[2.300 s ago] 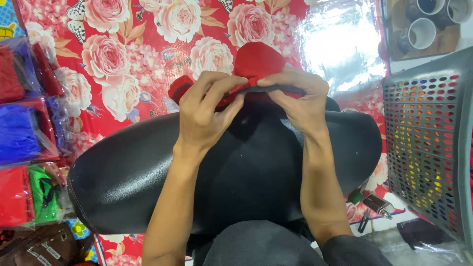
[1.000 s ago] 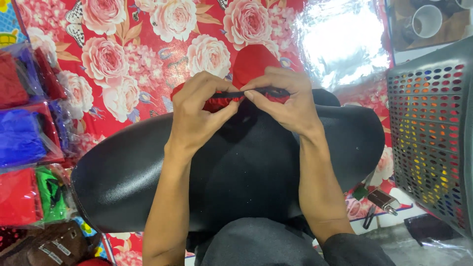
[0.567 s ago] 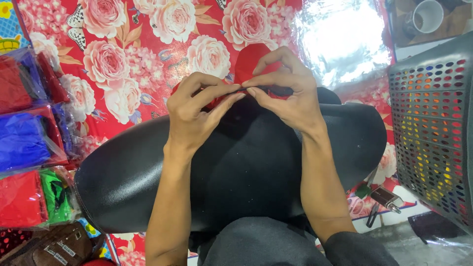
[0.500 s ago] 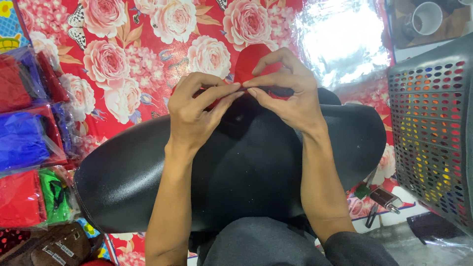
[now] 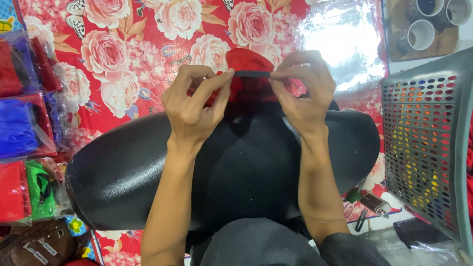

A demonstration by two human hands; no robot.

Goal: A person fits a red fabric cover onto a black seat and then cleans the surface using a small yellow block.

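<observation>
Left hand (image 5: 194, 106) and right hand (image 5: 300, 93) each pinch shut on an end of a thin black band (image 5: 252, 74), taut across a small red fabric piece (image 5: 249, 74) above the black leather cushion (image 5: 236, 167). Best keep tension even, fingertips close to the fabric.

Red cloth (image 5: 249, 61), black band (image 5: 252, 74) — red rose-patterned mat (image 5: 123, 54), black cushion (image 5: 123, 167).

Bright, even light from above. Strong white glare on clear plastic sheet (image 5: 340, 44) over my floral cloth (image 5: 123, 54), washing out pattern there. Soft sheen on black cushion (image 5: 148, 167). Faint shadows under my hands. Focus sharp mid-frame; slight bending at edges.
</observation>
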